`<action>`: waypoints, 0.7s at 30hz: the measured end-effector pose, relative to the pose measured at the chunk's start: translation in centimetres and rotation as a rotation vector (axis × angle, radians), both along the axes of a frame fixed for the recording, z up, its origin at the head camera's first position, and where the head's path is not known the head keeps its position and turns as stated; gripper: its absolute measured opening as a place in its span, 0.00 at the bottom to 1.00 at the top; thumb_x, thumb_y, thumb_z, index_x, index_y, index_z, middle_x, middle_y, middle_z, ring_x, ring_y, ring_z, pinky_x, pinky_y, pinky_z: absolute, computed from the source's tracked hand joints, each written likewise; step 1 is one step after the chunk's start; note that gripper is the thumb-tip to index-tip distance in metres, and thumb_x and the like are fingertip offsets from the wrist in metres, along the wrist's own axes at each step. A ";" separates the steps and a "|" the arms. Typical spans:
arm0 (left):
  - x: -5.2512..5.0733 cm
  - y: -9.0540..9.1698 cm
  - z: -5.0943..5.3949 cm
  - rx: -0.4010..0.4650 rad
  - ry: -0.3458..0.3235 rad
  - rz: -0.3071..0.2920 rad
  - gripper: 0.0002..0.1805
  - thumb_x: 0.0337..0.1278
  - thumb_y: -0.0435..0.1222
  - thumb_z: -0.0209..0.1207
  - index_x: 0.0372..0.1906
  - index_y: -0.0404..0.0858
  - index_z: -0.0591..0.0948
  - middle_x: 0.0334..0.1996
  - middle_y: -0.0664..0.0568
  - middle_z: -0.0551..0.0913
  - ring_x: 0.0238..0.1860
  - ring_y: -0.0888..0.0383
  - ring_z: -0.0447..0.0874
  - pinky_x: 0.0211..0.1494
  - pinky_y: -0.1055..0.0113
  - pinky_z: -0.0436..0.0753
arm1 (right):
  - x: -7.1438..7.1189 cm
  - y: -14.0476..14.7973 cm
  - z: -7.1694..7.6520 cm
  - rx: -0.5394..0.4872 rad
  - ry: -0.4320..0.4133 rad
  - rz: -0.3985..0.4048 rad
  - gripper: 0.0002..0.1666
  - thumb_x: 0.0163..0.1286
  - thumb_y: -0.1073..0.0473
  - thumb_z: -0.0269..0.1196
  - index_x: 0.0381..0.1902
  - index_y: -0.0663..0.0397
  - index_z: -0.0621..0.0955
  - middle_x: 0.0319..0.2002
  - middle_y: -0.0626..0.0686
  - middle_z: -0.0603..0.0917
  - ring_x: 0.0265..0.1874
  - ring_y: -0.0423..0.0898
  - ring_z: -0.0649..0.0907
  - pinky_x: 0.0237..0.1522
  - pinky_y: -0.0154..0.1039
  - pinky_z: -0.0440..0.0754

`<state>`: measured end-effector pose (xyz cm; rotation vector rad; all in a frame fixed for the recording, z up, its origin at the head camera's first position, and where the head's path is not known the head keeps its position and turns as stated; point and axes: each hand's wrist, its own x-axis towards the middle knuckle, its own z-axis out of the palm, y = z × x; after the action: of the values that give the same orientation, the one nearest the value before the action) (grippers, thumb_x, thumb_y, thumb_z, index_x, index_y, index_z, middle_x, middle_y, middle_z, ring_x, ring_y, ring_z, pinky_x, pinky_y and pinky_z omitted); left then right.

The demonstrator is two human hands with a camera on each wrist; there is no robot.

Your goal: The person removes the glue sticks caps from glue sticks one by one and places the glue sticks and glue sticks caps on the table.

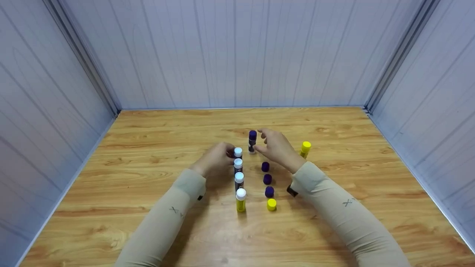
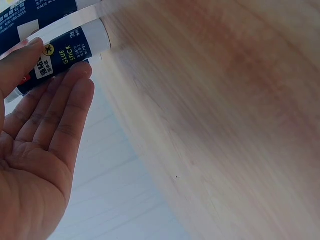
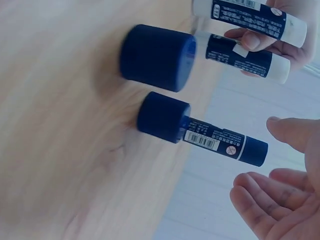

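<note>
My left hand [image 1: 215, 159] pinches a navy glue stick [image 2: 65, 52] between thumb and fingers. This stick stands at the far end of a row, its white end up. Nearer me in that row are two more navy glue sticks [image 1: 238, 167] and a yellow glue stick [image 1: 241, 203]. My right hand [image 1: 277, 148] is beside a glue stick with a dark cap [image 1: 252, 140], which stands upright beyond the row. In the right wrist view, its thumb and fingers [image 3: 260, 200] are spread around that stick's capped end, with a visible gap.
Right of the row, three dark blue caps [image 1: 267, 179] and a yellow cap [image 1: 271, 204] form a line on the wooden table [image 1: 156, 137]. A yellow glue stick [image 1: 305, 147] stands beyond my right wrist. Pale panel walls [image 1: 233, 55] enclose the table's back and sides.
</note>
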<state>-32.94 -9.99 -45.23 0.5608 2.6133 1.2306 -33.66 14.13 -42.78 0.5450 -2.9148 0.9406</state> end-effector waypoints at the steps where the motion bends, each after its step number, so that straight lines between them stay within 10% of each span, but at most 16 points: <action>1: 0.0 0.0 0.0 -0.002 0.004 0.001 0.10 0.69 0.27 0.66 0.51 0.35 0.90 0.45 0.47 0.92 0.50 0.50 0.90 0.62 0.54 0.88 | -0.1 -0.1 0.0 -0.007 -0.003 0.000 0.38 0.78 0.54 0.70 0.78 0.65 0.72 0.66 0.69 0.82 0.60 0.64 0.86 0.61 0.57 0.88; 10: -0.3 0.0 0.1 -0.015 0.018 -0.015 0.08 0.69 0.28 0.68 0.49 0.36 0.90 0.44 0.47 0.92 0.48 0.51 0.90 0.61 0.55 0.88 | -1.4 -1.3 0.1 0.030 -0.066 -0.004 0.42 0.81 0.53 0.67 0.84 0.60 0.64 0.79 0.65 0.72 0.78 0.63 0.74 0.79 0.58 0.73; 21: -0.7 0.0 0.0 -0.043 0.038 -0.032 0.03 0.70 0.30 0.69 0.43 0.38 0.91 0.41 0.48 0.91 0.44 0.54 0.88 0.56 0.56 0.88 | -2.8 -2.0 -0.3 0.007 -0.110 -0.032 0.38 0.82 0.53 0.65 0.81 0.61 0.67 0.73 0.66 0.78 0.71 0.62 0.80 0.72 0.57 0.80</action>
<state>-33.63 -10.01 -45.25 0.6210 2.6442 1.1624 -36.46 12.18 -43.06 0.4604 -3.0153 0.9871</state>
